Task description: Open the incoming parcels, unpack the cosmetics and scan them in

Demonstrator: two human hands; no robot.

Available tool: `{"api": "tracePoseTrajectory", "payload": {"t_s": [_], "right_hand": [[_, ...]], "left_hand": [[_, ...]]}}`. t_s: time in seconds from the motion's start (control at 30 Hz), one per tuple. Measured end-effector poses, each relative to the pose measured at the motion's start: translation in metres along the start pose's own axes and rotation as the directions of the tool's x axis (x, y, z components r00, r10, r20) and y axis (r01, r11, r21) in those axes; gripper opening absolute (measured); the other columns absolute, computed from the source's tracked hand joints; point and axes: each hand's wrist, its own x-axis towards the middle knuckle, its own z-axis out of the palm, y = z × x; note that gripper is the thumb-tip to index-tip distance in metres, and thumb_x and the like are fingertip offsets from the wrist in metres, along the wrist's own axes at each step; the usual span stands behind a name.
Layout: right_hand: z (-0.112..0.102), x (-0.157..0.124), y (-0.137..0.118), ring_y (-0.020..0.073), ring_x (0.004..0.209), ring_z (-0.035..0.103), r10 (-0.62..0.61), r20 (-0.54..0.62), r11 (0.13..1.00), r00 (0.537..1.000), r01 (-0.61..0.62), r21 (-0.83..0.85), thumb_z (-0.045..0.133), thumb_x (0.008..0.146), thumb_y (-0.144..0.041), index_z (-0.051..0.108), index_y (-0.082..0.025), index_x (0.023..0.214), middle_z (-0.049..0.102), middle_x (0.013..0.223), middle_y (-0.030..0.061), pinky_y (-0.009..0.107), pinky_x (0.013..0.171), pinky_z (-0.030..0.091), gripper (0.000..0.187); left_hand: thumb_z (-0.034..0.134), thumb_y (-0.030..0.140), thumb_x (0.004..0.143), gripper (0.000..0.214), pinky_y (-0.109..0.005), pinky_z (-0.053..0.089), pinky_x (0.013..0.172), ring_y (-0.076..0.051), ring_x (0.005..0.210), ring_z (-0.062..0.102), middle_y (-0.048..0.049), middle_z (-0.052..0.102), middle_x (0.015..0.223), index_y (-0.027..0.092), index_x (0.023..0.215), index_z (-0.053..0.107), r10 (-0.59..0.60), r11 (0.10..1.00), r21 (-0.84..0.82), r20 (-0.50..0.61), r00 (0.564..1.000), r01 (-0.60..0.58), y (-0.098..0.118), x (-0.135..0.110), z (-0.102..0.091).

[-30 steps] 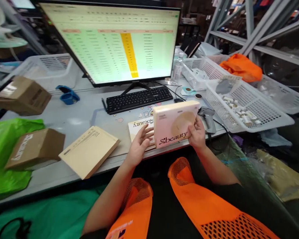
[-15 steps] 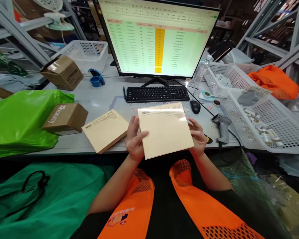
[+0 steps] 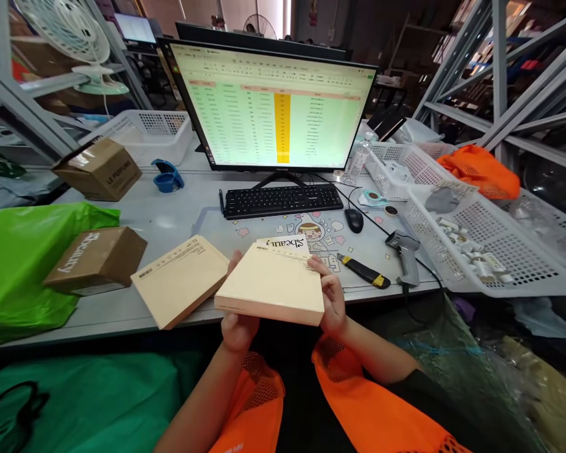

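Observation:
Both hands hold a flat cream box (image 3: 271, 286) level over the desk's front edge, its plain back facing up. My left hand (image 3: 238, 327) grips it from underneath at the near left corner. My right hand (image 3: 331, 296) is closed around its right edge. Beneath its far edge lies a similar box with "beauty" lettering (image 3: 285, 244). Another cream box (image 3: 179, 280) lies on the desk to the left.
A monitor (image 3: 273, 107), keyboard (image 3: 280, 199) and mouse (image 3: 353, 219) stand behind. A box cutter (image 3: 363, 270) and barcode scanner (image 3: 405, 251) lie right, beside white baskets (image 3: 476, 242). Two brown cartons (image 3: 94, 259) (image 3: 99, 168), a tape dispenser (image 3: 167, 176) and a green bag (image 3: 23, 264) are on the left.
The box was turned from showing its pink printed face to plain back up, then lowered nearly flat toward the desk edge. My left hand shifted from its side to underneath.

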Motion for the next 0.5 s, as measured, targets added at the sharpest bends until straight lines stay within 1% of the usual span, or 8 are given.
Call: {"api": "tracePoseTrajectory", "payload": {"t_s": [0.07,0.13,0.23,0.33,0.37,0.43,0.47,0.5], "right_hand": [[0.007,0.002,0.0,0.0277,0.162,0.039,-0.041,0.05,0.998,0.998,0.042,-0.036,0.05,0.107,-0.028,0.053,-0.03,0.114,0.062,0.157,0.0062,0.064,0.13,0.037,0.007],[0.013,0.005,-0.004,0.0285,0.162,0.039,-0.109,0.137,0.988,0.985,0.123,-0.096,0.052,0.105,-0.027,0.054,-0.029,0.117,0.064,0.154,0.0081,0.064,0.13,0.037,0.013],[0.014,0.018,-0.01,0.0293,0.157,0.047,-0.219,0.309,0.956,0.926,0.267,-0.125,0.06,0.1,-0.028,0.057,-0.029,0.122,0.067,0.149,0.0097,0.06,0.128,0.042,0.023],[-0.004,0.051,-0.003,0.0298,0.15,0.056,-0.303,0.411,0.924,0.86,0.37,-0.095,0.063,0.097,-0.03,0.064,-0.029,0.123,0.066,0.15,0.0098,0.055,0.123,0.049,0.026],[-0.013,0.067,0.005,0.0299,0.147,0.058,-0.273,0.414,0.918,0.868,0.364,-0.159,0.061,0.098,-0.031,0.066,-0.028,0.121,0.067,0.148,0.0106,0.054,0.122,0.05,0.023],[-0.034,0.105,0.029,0.0288,0.142,0.061,-0.038,0.396,0.851,0.917,0.238,-0.468,0.054,0.101,-0.031,0.07,-0.024,0.117,0.069,0.143,0.0124,0.051,0.122,0.049,0.023],[-0.044,0.125,0.044,0.0287,0.139,0.062,0.13,0.355,0.753,0.926,0.141,-0.643,0.05,0.103,-0.03,0.071,-0.021,0.117,0.07,0.14,0.0142,0.049,0.122,0.049,0.027],[-0.053,0.145,0.059,0.0292,0.137,0.062,0.295,0.303,0.622,0.906,0.058,-0.781,0.048,0.103,-0.029,0.072,-0.018,0.12,0.071,0.139,0.0161,0.047,0.122,0.049,0.032]], "left_hand": [[0.074,0.095,0.067,0.098,-0.061,0.028,0.138,-0.044,0.167,0.023,-0.001,0.044,0.173,0.037,0.146,0.066,0.004,0.999,-0.045,-0.044,0.999,-0.006,0.005,-0.003,0.001],[0.071,0.097,0.069,0.097,-0.064,0.036,0.132,-0.046,0.16,0.037,-0.0072,0.055,0.164,0.033,0.141,0.069,-0.042,0.997,-0.071,-0.112,0.993,0.034,0.011,0.0,0.0],[0.069,0.083,0.082,0.074,-0.061,0.046,0.126,-0.044,0.15,0.052,-0.0094,0.069,0.147,0.03,0.134,0.073,-0.033,0.999,-0.026,-0.134,0.99,0.03,0.024,0.011,-0.01],[0.063,0.068,0.087,0.061,-0.06,0.054,0.119,-0.043,0.145,0.057,-0.0082,0.075,0.138,0.032,0.135,0.072,0.034,0.999,0.034,-0.121,0.992,-0.03,0.043,0.016,-0.03],[0.062,0.066,0.087,0.061,-0.061,0.056,0.117,-0.044,0.144,0.058,-0.0083,0.075,0.137,0.033,0.137,0.071,0.037,0.998,0.053,-0.144,0.989,-0.03,0.05,0.015,-0.037],[0.06,0.065,0.086,0.062,-0.065,0.057,0.114,-0.045,0.142,0.06,-0.0062,0.076,0.136,0.037,0.14,0.069,0.037,0.995,0.099,-0.211,0.977,-0.016,0.062,0.007,-0.053],[0.056,0.066,0.085,0.063,-0.068,0.056,0.114,-0.045,0.142,0.06,-0.0026,0.076,0.137,0.041,0.142,0.067,0.039,0.991,0.135,-0.228,0.973,-0.008,0.067,0.002,-0.061],[0.05,0.069,0.086,0.063,-0.07,0.055,0.114,-0.045,0.143,0.06,0.0026,0.075,0.139,0.047,0.144,0.064,0.042,0.981,0.193,-0.228,0.973,0.002,0.071,-0.004,-0.069]]}}
